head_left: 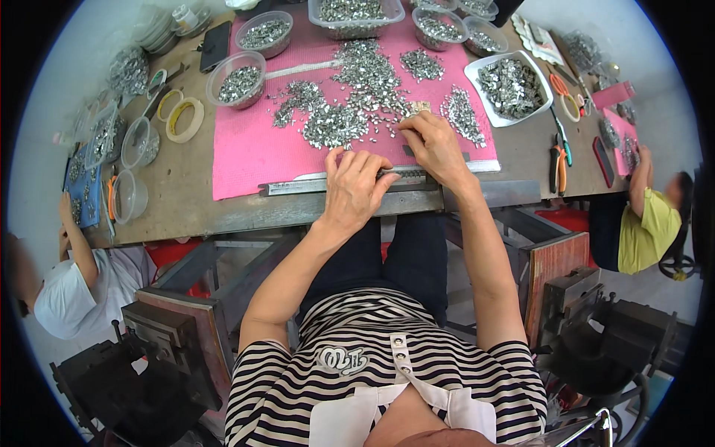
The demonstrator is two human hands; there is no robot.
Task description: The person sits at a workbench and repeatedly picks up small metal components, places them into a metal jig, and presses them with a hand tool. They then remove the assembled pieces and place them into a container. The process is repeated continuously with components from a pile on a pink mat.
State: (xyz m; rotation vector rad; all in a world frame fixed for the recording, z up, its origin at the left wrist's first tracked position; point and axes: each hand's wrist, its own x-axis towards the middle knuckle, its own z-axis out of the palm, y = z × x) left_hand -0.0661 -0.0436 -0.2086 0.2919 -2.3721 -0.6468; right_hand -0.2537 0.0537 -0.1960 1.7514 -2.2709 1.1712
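A long metal rail [298, 187] lies along the near edge of a pink mat [242, 149], with small dark metal links set in a row [411, 176] between my hands. My left hand [347, 186] rests over the rail, its fingers bent and thumb and fingertips brought together at the row's left end. My right hand [438, 149] is just right of it, over the mat, with thumb and fingers pinched together; anything in the pinch is too small to make out. Heaped right beyond my hands are loose silvery metal pieces [335, 125].
Clear tubs of metal pieces [237, 80] stand at the mat's left and far edges. A white dish [547, 93] of pieces is at right, near orange-handled pliers [558, 167]. Tape rolls [185, 121] lie at left. One person [82, 287] works at left, another [652, 223] at right.
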